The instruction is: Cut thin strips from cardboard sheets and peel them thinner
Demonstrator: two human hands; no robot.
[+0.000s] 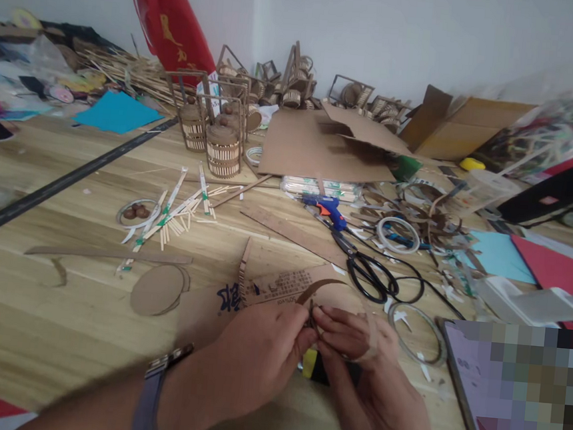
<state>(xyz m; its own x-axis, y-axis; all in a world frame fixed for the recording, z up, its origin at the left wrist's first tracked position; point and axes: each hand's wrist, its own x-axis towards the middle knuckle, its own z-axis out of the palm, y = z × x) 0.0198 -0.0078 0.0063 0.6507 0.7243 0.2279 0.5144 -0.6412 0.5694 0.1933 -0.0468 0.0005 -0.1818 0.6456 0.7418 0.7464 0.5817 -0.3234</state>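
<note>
My left hand (pixel 254 356) and my right hand (pixel 367 376) meet low in the middle of the view, over a wooden surface (pixel 56 329). Both pinch a thin curved brown cardboard strip (pixel 321 287) that arcs up from between the fingertips. A watch (pixel 153 391) sits on my left wrist. Under the hands lies a printed cardboard piece (pixel 275 286) and a yellow-and-black object (pixel 314 368), partly hidden. Round cardboard discs (pixel 157 289) lie just left of the hands.
Black scissors (pixel 369 272) and a blue glue gun (pixel 329 212) lie behind the hands, tape rings (pixel 398 235) to the right. Small stick-built lanterns (pixel 222 144), loose sticks (pixel 176 215), flat cardboard (pixel 317 144), coloured paper and a tablet (pixel 516 396) surround the spot.
</note>
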